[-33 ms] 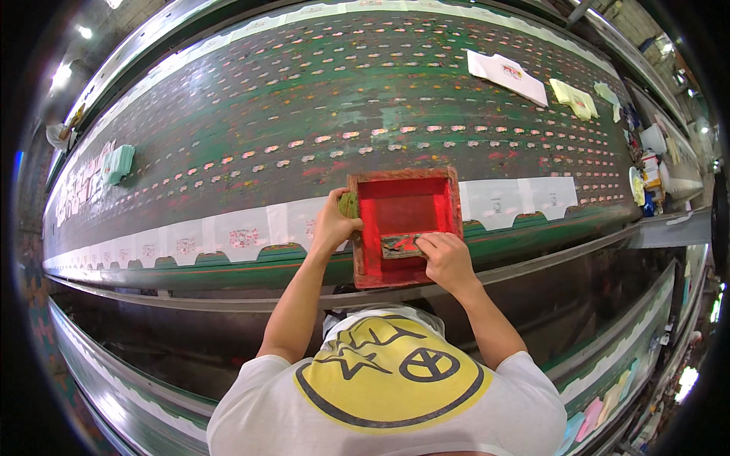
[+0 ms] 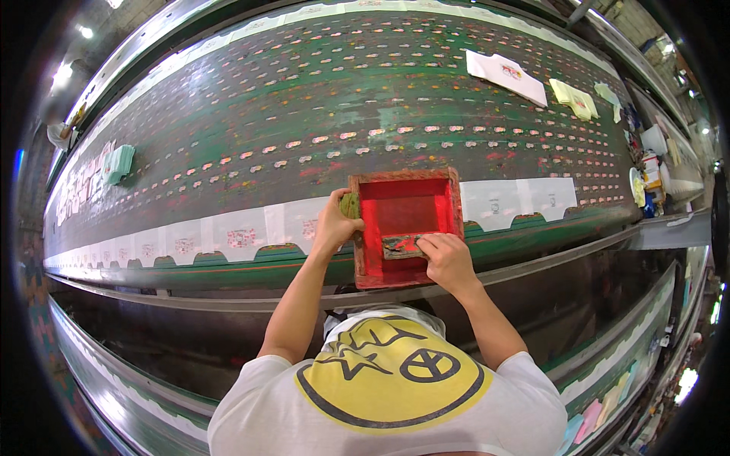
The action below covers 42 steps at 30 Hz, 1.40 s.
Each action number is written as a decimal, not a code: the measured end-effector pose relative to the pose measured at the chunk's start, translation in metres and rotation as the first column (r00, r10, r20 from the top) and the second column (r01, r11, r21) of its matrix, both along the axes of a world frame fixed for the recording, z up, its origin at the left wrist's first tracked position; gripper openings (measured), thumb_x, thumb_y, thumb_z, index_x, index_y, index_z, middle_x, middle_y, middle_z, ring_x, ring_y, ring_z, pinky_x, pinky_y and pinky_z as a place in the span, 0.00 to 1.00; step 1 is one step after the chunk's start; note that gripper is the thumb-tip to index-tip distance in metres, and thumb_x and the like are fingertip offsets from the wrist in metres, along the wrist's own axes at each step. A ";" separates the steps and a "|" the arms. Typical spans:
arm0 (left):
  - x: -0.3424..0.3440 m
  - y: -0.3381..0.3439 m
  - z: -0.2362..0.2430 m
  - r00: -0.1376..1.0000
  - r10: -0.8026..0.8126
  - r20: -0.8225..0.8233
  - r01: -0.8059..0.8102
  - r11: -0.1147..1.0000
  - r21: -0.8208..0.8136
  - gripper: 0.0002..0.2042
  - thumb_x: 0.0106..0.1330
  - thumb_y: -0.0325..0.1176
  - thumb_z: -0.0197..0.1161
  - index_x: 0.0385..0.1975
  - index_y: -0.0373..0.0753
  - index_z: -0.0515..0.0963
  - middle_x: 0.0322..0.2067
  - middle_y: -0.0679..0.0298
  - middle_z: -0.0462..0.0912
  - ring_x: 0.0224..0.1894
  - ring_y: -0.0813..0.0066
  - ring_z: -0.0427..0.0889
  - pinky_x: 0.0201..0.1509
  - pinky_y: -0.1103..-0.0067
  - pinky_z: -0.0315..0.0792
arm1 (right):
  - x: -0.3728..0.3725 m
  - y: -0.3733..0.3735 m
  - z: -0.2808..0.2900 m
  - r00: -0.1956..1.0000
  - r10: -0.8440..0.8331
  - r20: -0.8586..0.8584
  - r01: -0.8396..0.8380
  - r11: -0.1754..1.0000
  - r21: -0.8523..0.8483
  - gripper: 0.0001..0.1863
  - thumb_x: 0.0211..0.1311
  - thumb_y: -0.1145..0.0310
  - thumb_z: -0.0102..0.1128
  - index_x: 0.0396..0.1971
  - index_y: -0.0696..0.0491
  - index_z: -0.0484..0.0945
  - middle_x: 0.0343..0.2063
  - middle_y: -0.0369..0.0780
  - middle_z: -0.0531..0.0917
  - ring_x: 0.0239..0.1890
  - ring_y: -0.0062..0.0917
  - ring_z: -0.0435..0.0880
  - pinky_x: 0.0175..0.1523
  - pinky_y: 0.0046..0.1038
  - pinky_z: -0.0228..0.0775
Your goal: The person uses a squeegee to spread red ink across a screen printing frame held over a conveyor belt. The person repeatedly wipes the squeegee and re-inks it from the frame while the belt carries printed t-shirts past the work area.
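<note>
A wooden screen-printing frame (image 2: 404, 175) with a red-stained inside lies over the row of white fabric pieces (image 2: 487, 203) along the near edge of a long green table. My left hand (image 2: 334, 226) is closed on the frame's left side, beside a green pad (image 2: 350, 205) fixed there. Inside the frame, my right hand (image 2: 446, 258) grips the right end of a short, paint-crusted squeegee (image 2: 401, 246). The squeegee lies crosswise over the nearer part of the red mesh. Fabric directly under the frame is hidden.
The printing table (image 2: 319, 110) carries rows of small printed marks. Teal folded cloths (image 2: 119, 164) lie at the left; a white printed garment piece (image 2: 507, 76) and a pale yellow cloth (image 2: 573, 99) lie far right. A metal rail (image 2: 228, 299) runs along the near side.
</note>
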<state>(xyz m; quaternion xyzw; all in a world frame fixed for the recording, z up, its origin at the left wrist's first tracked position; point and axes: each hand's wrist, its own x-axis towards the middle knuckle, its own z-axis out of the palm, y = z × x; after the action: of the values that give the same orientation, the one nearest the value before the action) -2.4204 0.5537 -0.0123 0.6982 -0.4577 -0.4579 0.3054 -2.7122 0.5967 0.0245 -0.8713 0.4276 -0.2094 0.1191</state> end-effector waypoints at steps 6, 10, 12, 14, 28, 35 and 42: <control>-0.036 -0.012 -0.002 0.994 -0.006 0.108 0.002 0.999 0.039 0.42 0.43 0.33 0.81 0.66 0.42 0.74 0.49 0.49 0.89 0.53 0.53 0.89 0.58 0.63 0.81 | -0.038 -0.014 -0.013 0.999 0.026 0.025 -0.027 1.000 0.015 0.11 0.55 0.76 0.60 0.39 0.55 0.83 0.41 0.41 0.88 0.47 0.37 0.88 0.53 0.40 0.80; -0.039 -0.015 -0.005 0.996 -0.002 0.087 -0.003 0.998 0.066 0.43 0.43 0.33 0.81 0.67 0.42 0.74 0.51 0.48 0.89 0.55 0.50 0.89 0.59 0.63 0.80 | -0.045 -0.014 -0.018 0.997 0.042 0.072 -0.045 0.999 0.029 0.15 0.52 0.81 0.62 0.41 0.55 0.84 0.42 0.43 0.89 0.47 0.40 0.89 0.54 0.41 0.81; -0.037 -0.014 -0.011 0.996 0.004 0.088 -0.010 0.998 0.063 0.43 0.43 0.33 0.81 0.67 0.42 0.74 0.51 0.48 0.89 0.56 0.50 0.88 0.59 0.63 0.80 | -0.046 -0.014 -0.017 0.996 0.062 0.070 -0.065 0.997 0.033 0.14 0.54 0.80 0.62 0.41 0.55 0.84 0.42 0.43 0.89 0.48 0.40 0.89 0.54 0.40 0.81; -0.041 -0.016 -0.005 0.995 -0.006 0.104 0.000 0.998 0.057 0.43 0.43 0.33 0.81 0.67 0.42 0.74 0.52 0.47 0.89 0.56 0.50 0.88 0.59 0.63 0.80 | -0.048 -0.014 -0.019 0.995 0.056 0.076 -0.059 0.998 0.034 0.14 0.54 0.80 0.62 0.41 0.55 0.84 0.42 0.43 0.89 0.48 0.40 0.89 0.54 0.40 0.81; -0.041 -0.016 0.000 0.982 -0.039 0.186 0.034 0.999 0.032 0.42 0.45 0.36 0.79 0.67 0.43 0.73 0.49 0.44 0.90 0.52 0.45 0.90 0.56 0.61 0.82 | -0.040 -0.064 -0.004 0.991 0.113 0.077 -0.108 0.992 -0.061 0.06 0.54 0.76 0.60 0.33 0.52 0.82 0.35 0.39 0.87 0.40 0.37 0.87 0.47 0.39 0.77; -0.042 -0.018 0.001 0.980 -0.072 0.186 0.064 0.997 0.049 0.43 0.45 0.36 0.79 0.68 0.44 0.72 0.48 0.43 0.89 0.51 0.43 0.90 0.55 0.60 0.82 | -0.022 -0.116 -0.031 0.995 0.040 0.088 -0.037 0.999 -0.033 0.10 0.53 0.78 0.61 0.36 0.53 0.83 0.39 0.40 0.88 0.44 0.38 0.87 0.50 0.41 0.77; -0.035 -0.015 -0.021 0.973 -0.063 0.220 0.063 0.998 0.008 0.43 0.46 0.37 0.80 0.68 0.45 0.72 0.47 0.42 0.89 0.51 0.42 0.89 0.55 0.60 0.82 | -0.043 -0.015 -0.025 0.996 0.083 0.036 -0.082 0.996 -0.033 0.13 0.52 0.76 0.62 0.40 0.54 0.84 0.43 0.41 0.89 0.49 0.36 0.88 0.54 0.40 0.77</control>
<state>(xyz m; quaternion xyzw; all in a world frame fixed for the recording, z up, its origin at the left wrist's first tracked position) -2.4554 0.5389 -0.0334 0.7298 -0.5105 -0.3875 0.2378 -2.7553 0.5820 -0.0009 -0.8859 0.3857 -0.2274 0.1218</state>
